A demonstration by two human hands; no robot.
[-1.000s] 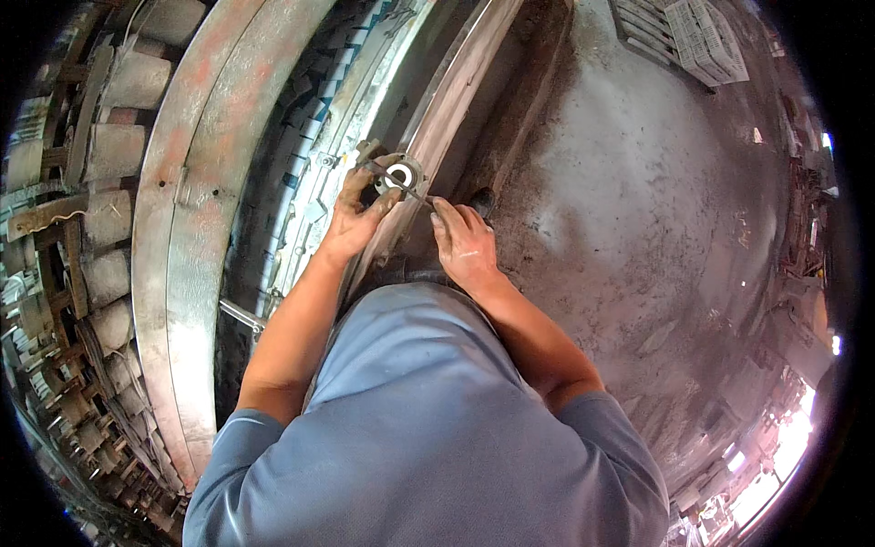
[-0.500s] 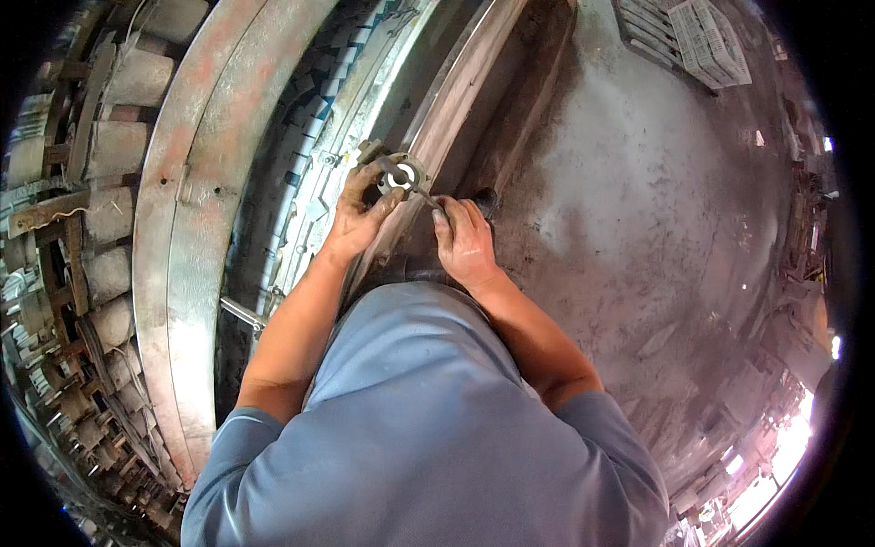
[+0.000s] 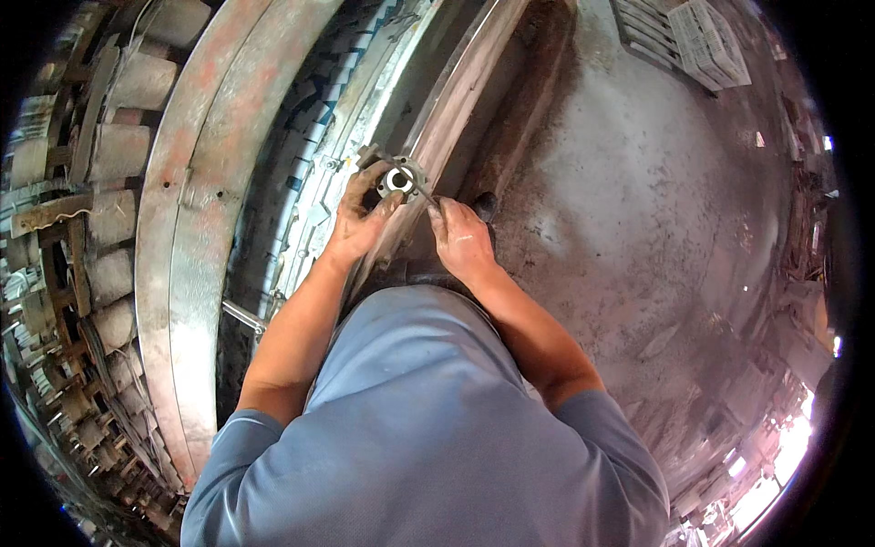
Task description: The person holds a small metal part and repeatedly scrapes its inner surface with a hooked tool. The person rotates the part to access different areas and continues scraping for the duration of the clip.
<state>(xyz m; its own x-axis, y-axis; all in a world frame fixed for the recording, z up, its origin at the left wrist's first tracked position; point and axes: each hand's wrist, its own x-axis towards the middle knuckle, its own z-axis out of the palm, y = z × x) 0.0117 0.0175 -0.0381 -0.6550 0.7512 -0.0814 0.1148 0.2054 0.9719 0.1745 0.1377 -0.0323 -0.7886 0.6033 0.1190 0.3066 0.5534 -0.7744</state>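
Note:
My left hand (image 3: pixel 360 214) is closed around a round metal flange (image 3: pixel 418 168) with a bright ring and a dark hole in its middle. The thumb presses on its near rim and the fingers curl over its left side. From the right, my right hand (image 3: pixel 463 239) pinches a thin dark rod-shaped tool (image 3: pixel 424 192) between thumb and fingers. That tool slants up and left across the face of the flange. Its far tip lies over the ring; whether it touches the metal I cannot tell.
A long machine bed with a pale rail (image 3: pixel 314 173) runs along my left, with a metal handle (image 3: pixel 242 315) jutting from it. Further left is a wide curved metal panel (image 3: pixel 196 264) and stacked blocks (image 3: pixel 137 150). A white crate (image 3: pixel 706 46) stands on the grey floor (image 3: pixel 629 182).
The tool has shifted slightly over the flange, and my right hand has turned a little with it. My left hand keeps its hold.

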